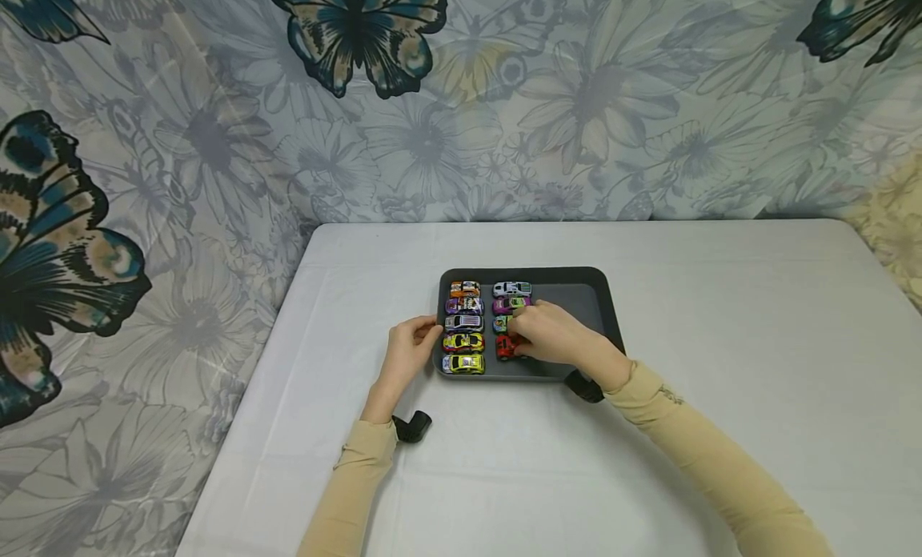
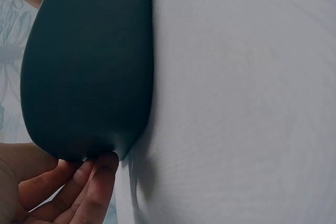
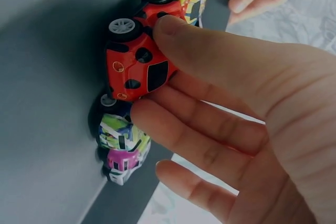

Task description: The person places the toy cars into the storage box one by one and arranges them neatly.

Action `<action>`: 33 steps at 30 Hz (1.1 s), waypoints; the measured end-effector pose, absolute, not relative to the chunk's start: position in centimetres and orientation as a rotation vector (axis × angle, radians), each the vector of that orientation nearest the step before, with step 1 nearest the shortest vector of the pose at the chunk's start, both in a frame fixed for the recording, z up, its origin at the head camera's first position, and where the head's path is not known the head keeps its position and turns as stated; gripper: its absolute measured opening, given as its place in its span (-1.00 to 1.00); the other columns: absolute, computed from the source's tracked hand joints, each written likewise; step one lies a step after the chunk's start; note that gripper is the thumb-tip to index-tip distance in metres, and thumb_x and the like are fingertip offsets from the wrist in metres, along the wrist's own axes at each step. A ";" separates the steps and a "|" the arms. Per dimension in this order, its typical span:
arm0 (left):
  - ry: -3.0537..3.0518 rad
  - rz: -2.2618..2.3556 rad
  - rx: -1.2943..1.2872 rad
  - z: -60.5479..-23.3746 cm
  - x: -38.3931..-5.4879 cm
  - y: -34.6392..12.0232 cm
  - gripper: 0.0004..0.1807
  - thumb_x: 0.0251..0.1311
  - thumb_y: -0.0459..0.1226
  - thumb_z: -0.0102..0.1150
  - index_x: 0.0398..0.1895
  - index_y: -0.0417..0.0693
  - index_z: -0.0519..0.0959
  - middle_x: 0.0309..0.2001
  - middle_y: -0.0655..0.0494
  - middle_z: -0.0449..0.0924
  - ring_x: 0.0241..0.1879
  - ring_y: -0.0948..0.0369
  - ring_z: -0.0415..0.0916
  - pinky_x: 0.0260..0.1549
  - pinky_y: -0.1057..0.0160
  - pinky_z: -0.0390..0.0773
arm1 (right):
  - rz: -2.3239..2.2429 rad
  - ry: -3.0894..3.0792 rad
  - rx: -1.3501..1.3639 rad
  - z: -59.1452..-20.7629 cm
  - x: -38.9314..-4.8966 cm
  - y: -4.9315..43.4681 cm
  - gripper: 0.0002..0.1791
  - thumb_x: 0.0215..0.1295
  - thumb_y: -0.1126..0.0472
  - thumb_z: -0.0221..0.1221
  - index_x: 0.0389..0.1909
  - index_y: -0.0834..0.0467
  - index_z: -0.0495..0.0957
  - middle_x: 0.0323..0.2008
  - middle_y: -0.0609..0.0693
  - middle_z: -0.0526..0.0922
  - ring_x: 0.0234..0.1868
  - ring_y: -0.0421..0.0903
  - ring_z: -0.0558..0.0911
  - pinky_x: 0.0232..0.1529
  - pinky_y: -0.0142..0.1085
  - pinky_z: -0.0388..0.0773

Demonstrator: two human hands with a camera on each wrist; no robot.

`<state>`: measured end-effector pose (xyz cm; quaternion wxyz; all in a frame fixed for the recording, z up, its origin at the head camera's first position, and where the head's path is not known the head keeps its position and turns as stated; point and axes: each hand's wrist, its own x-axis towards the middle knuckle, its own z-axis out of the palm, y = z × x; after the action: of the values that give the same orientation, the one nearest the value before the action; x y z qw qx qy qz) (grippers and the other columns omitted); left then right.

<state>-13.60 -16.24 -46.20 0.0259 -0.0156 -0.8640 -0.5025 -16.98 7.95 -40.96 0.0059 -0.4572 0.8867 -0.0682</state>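
Note:
In the head view, a dark grey tray (image 1: pixel 576 305) holds toy cars in two columns. My right hand (image 1: pixel 551 333) reaches over its right column and pinches a red toy car (image 3: pixel 137 64) with black spots between thumb and fingers. Just behind that car stand a green-patterned car (image 3: pixel 123 132), a pink car (image 1: pixel 510 305) and a silver car (image 1: pixel 512 289). My left hand (image 1: pixel 410 345) is at the tray's left edge. Seen from the left wrist, its thumb and fingertips grip the rim of the tray (image 2: pixel 89 77).
The left column runs from an orange car (image 1: pixel 464 289) at the back through several others to a yellow-green car (image 1: pixel 463 364) at the front. A white cloth (image 1: pixel 720 341) covers the table. Behind it hangs a butterfly-patterned drape (image 1: pixel 576 125). Both wrists wear black devices (image 1: pixel 413 427).

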 end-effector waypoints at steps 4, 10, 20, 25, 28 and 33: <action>-2.667 -1.550 -0.058 -46.2 -13.6 -16.3 -0.73 0.24 -0.35 0.11 -0.05 -0.35 0.56 -0.22 -0.15 0.62 -0.25 0.08 0.58 -0.25 0.25 0.61 | -0.209 2.776 -1.427 -41.0 -17.0 7.9 -0.71 -0.09 0.18 0.42 -0.67 0.07 0.45 -0.63 -0.17 0.43 -0.61 -0.26 0.32 -0.49 -0.30 0.27; -2.662 -1.548 -0.055 -46.2 -13.6 -16.2 -0.72 0.24 -0.34 0.13 -0.06 -0.35 0.57 -0.22 -0.16 0.62 -0.25 0.06 0.59 -0.24 0.24 0.61 | -0.214 2.776 -1.413 -41.3 -16.9 7.8 -0.74 -0.09 0.19 0.43 -0.65 0.10 0.49 -0.63 -0.16 0.46 -0.60 -0.25 0.32 -0.49 -0.30 0.24; -2.653 -1.549 -0.064 -46.3 -13.7 -16.2 -0.72 0.23 -0.34 0.13 -0.06 -0.36 0.56 -0.21 -0.17 0.62 -0.24 0.06 0.59 -0.24 0.23 0.61 | -0.187 2.807 -1.419 -41.5 -16.8 7.7 -0.73 -0.12 0.18 0.44 -0.66 0.09 0.48 -0.64 -0.15 0.45 -0.62 -0.24 0.32 -0.52 -0.31 0.22; -2.650 -1.543 -0.070 -46.2 -13.7 -16.2 -0.73 0.23 -0.35 0.13 -0.06 -0.36 0.57 -0.22 -0.17 0.63 -0.26 0.06 0.59 -0.25 0.23 0.61 | -0.183 2.816 -1.423 -41.5 -16.7 7.7 -0.71 -0.13 0.18 0.44 -0.67 0.08 0.46 -0.64 -0.15 0.44 -0.63 -0.24 0.32 -0.53 -0.31 0.23; -2.654 -1.538 -0.072 -46.2 -13.6 -16.2 -0.73 0.23 -0.35 0.13 -0.07 -0.36 0.57 -0.23 -0.16 0.63 -0.26 0.06 0.59 -0.25 0.23 0.61 | -0.176 2.820 -1.411 -41.5 -16.7 7.7 -0.70 -0.14 0.18 0.45 -0.68 0.07 0.45 -0.65 -0.16 0.43 -0.63 -0.24 0.31 -0.52 -0.31 0.21; -2.655 -1.539 -0.081 -46.3 -13.7 -16.2 -0.72 0.23 -0.34 0.13 -0.06 -0.36 0.57 -0.23 -0.17 0.63 -0.27 0.06 0.59 -0.25 0.23 0.61 | -0.179 2.831 -1.390 -41.3 -16.5 7.7 -0.70 -0.14 0.17 0.45 -0.67 0.07 0.45 -0.64 -0.17 0.42 -0.62 -0.25 0.32 -0.51 -0.31 0.21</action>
<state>-13.66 -16.24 -46.26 0.0357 -0.0262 -0.8643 -0.5010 -16.50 7.69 -41.27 -0.0087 -0.4399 0.8962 -0.0567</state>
